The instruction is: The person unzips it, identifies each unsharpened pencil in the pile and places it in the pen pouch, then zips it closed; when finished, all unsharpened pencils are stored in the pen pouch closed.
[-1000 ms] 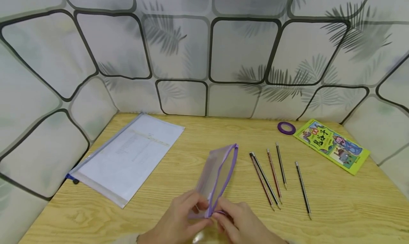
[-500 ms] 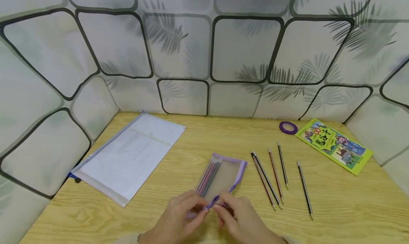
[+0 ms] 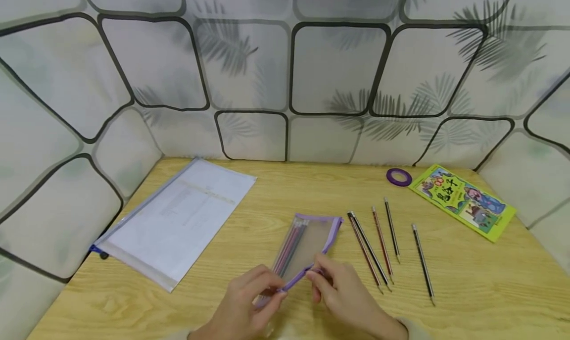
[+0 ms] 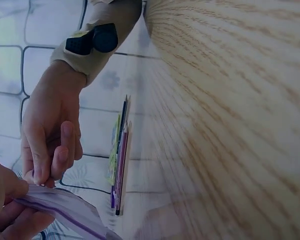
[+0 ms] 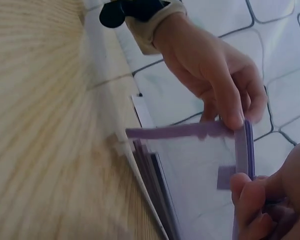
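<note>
A see-through mesh pencil pouch (image 3: 313, 236) with purple edging lies tilted over the table, several pencils (image 3: 288, 248) inside along its left side. My left hand (image 3: 245, 298) pinches the near corner of its zipper edge between thumb and fingers. Further along that same edge, my right hand (image 3: 340, 288) pinches the zipper with thumb and forefinger. In the right wrist view the purple zipper band (image 5: 243, 150) runs straight between the left hand (image 5: 215, 75) and the right hand (image 5: 270, 200). The zipper pull is hidden by the right fingers.
Several loose pencils (image 3: 376, 248) lie right of the pouch. A purple tape roll (image 3: 399, 177) and a green picture book (image 3: 463, 201) sit at the back right. On the left lies a clear document folder (image 3: 178, 221) with paper inside. Patterned cloth walls (image 3: 249, 72) enclose the table.
The pouch has tipped from standing with its mouth spread to lying flatter, its pencils now showing. My right hand has slid along the zipper edge, away from my left hand.
</note>
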The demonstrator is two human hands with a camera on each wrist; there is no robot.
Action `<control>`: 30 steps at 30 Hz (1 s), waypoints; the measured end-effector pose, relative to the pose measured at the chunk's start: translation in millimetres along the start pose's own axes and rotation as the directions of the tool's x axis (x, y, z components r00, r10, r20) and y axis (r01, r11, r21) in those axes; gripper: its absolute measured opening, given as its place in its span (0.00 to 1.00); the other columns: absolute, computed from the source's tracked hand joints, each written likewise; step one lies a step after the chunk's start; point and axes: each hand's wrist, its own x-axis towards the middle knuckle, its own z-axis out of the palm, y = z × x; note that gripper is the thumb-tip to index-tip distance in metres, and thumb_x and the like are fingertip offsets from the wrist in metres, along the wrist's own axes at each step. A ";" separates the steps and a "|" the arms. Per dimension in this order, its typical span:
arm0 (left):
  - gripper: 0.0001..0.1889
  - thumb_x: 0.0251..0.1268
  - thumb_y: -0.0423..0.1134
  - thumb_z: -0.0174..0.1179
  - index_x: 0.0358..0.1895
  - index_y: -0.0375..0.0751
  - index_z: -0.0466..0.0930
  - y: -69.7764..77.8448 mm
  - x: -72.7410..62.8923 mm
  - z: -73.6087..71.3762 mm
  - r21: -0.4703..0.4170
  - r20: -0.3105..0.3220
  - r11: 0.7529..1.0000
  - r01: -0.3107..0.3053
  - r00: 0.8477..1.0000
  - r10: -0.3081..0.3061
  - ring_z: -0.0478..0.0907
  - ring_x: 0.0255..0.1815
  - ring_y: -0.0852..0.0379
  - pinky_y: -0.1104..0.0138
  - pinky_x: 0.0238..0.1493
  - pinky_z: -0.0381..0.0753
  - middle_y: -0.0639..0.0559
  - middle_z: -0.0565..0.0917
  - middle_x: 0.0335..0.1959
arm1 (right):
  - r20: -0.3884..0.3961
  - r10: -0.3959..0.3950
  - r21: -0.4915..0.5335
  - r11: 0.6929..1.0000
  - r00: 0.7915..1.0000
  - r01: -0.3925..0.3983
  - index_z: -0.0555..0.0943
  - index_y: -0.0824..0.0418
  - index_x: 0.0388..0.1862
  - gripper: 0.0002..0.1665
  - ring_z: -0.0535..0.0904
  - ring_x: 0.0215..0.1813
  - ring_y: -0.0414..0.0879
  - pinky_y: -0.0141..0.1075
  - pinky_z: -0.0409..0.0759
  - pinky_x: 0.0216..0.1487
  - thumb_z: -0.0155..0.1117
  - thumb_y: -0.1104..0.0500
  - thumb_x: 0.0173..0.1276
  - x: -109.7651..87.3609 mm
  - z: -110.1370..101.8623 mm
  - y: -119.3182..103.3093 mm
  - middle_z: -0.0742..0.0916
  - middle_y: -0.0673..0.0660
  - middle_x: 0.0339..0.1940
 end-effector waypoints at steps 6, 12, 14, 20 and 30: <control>0.03 0.62 0.27 0.61 0.35 0.35 0.76 -2.6 -5.8 -6.3 0.012 -0.019 1.000 -0.006 1.000 0.006 0.81 0.28 0.61 0.83 0.32 0.83 0.50 0.79 0.30 | -0.036 0.117 -0.017 0.993 0.992 -0.118 0.70 0.61 0.27 0.13 0.65 0.10 0.28 0.25 0.65 0.06 0.53 0.59 0.74 5.8 -15.9 12.2 0.80 0.49 0.17; 0.04 0.69 0.32 0.55 0.36 0.36 0.75 -3.9 -11.8 -10.1 0.074 -0.016 0.997 0.036 0.999 -0.034 0.80 0.30 0.61 0.82 0.35 0.82 0.50 0.78 0.31 | -0.069 0.183 -0.073 0.980 0.981 -0.188 0.71 0.60 0.27 0.13 0.68 0.10 0.33 0.27 0.68 0.07 0.54 0.59 0.74 10.2 -29.5 24.8 0.82 0.50 0.17; 0.03 0.63 0.28 0.58 0.37 0.36 0.75 -5.2 -14.7 -11.3 0.104 -0.029 0.994 0.045 0.999 -0.043 0.78 0.31 0.61 0.82 0.36 0.81 0.50 0.78 0.32 | -0.110 0.222 -0.089 0.969 0.969 -0.232 0.71 0.61 0.27 0.12 0.70 0.11 0.36 0.27 0.68 0.08 0.55 0.60 0.73 10.6 -34.9 28.1 0.81 0.51 0.17; 0.18 0.43 0.16 0.62 0.38 0.37 0.73 -9.2 -23.4 -17.9 0.141 -0.045 0.984 0.108 0.994 -0.103 0.78 0.32 0.61 0.82 0.38 0.81 0.52 0.77 0.33 | -0.214 0.318 -0.104 0.933 0.924 -0.345 0.71 0.62 0.28 0.11 0.70 0.12 0.40 0.28 0.69 0.09 0.56 0.60 0.73 5.9 -56.9 36.9 0.80 0.51 0.18; 0.19 0.47 0.14 0.62 0.36 0.39 0.72 -15.0 -27.9 -30.8 0.122 0.022 0.959 0.255 0.966 -0.259 0.79 0.35 0.63 0.74 0.37 0.86 0.55 0.79 0.34 | -0.255 0.315 -0.167 0.917 0.914 -0.362 0.71 0.61 0.26 0.12 0.71 0.11 0.42 0.30 0.70 0.08 0.57 0.63 0.71 -4.0 -64.5 37.9 0.80 0.51 0.17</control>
